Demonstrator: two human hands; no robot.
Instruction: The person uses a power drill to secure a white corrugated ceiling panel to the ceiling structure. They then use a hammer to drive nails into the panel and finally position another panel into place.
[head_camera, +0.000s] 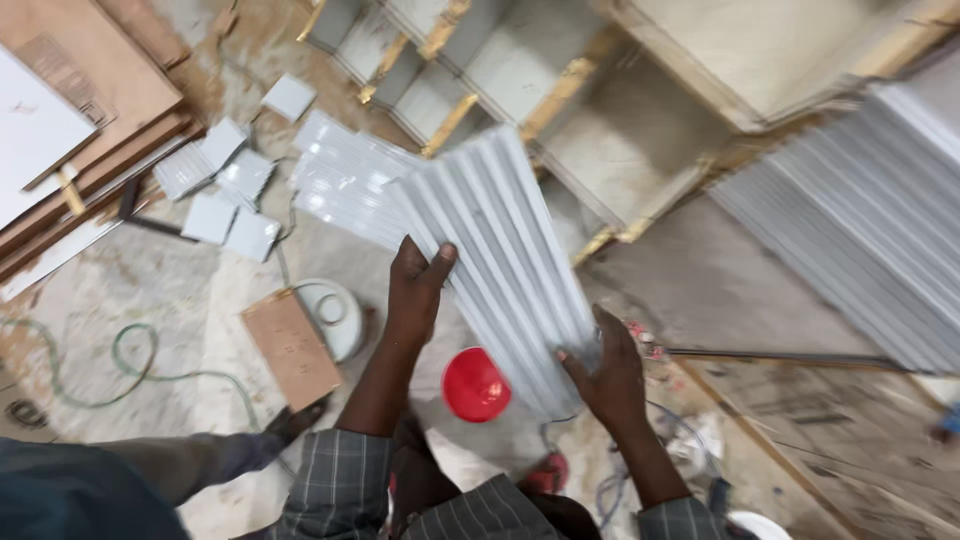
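Note:
Both my hands hold a pale grey fluted panel piece (505, 265) with long parallel ridges, tilted up in front of me. My left hand (415, 290) grips its left edge, thumb on the ridged face. My right hand (600, 365) clasps the lower right corner. A second fluted sheet (340, 180) lies on the floor just behind it, partly hidden by the held piece.
A red round lid (475, 385) and a white lid (335, 315) lie on the dusty floor beside a brown board (292, 345). Small grey offcuts (225, 190) scatter left. Plywood sheets (90, 110) stack far left, a wooden cabinet frame (620, 130) ahead, more fluted panelling (870, 230) right.

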